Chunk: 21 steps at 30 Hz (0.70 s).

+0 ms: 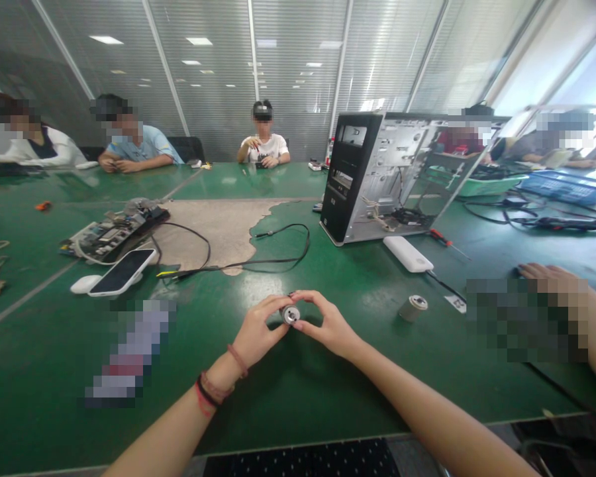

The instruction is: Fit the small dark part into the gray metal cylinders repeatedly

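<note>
Between both hands is a small round metal part [291, 315], with a ring-shaped face that shows a light centre and dark spots. My left hand [262, 326] grips it from the left, thumb and fingers curled round its side. From the right, my right hand [328, 323] pinches it with thumb and fingertips. Both hands are just above the green table, near its front edge. On the table to the right of my right hand stands a short metal cylinder [413, 309] with a dark opening in its top.
An open computer case [377, 179] stands back right, near a white power bank [408, 254] and a screwdriver [449, 244]. A phone [123, 271], a circuit assembly [116, 232] and a black cable [278, 262] lie left and ahead. A co-worker's hand [551, 275] rests at right.
</note>
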Tool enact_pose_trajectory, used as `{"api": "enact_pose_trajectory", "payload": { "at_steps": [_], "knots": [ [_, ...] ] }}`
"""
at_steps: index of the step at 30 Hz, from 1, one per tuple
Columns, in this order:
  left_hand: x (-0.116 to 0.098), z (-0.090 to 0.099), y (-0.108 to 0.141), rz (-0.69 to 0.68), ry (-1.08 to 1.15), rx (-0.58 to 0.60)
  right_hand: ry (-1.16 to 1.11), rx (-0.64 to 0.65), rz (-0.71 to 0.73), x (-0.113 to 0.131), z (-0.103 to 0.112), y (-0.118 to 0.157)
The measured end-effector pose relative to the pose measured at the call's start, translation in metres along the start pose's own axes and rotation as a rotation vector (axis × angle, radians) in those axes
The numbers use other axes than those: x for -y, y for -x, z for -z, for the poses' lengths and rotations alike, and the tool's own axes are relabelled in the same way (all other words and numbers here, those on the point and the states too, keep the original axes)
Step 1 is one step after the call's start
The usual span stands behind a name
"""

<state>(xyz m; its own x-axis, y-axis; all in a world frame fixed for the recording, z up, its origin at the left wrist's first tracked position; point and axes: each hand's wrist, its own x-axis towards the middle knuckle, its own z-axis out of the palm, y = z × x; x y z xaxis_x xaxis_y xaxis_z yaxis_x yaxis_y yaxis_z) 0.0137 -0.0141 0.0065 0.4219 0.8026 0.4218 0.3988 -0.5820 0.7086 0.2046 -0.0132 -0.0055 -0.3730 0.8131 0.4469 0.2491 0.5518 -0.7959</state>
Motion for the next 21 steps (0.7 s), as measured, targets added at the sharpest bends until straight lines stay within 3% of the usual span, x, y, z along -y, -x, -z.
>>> {"api": "enact_pose_trajectory", "payload": {
  "at_steps": [8, 21],
  "knots": [
    [0.000, 0.002, 0.000, -0.016, 0.005, -0.051, 0.078, 0.025, 0.116, 0.001, 0.006, -0.003],
    [0.005, -0.003, 0.002, 0.224, -0.072, 0.059, 0.150, -0.111, 0.013, -0.010, 0.007, -0.001]
  ]
}}
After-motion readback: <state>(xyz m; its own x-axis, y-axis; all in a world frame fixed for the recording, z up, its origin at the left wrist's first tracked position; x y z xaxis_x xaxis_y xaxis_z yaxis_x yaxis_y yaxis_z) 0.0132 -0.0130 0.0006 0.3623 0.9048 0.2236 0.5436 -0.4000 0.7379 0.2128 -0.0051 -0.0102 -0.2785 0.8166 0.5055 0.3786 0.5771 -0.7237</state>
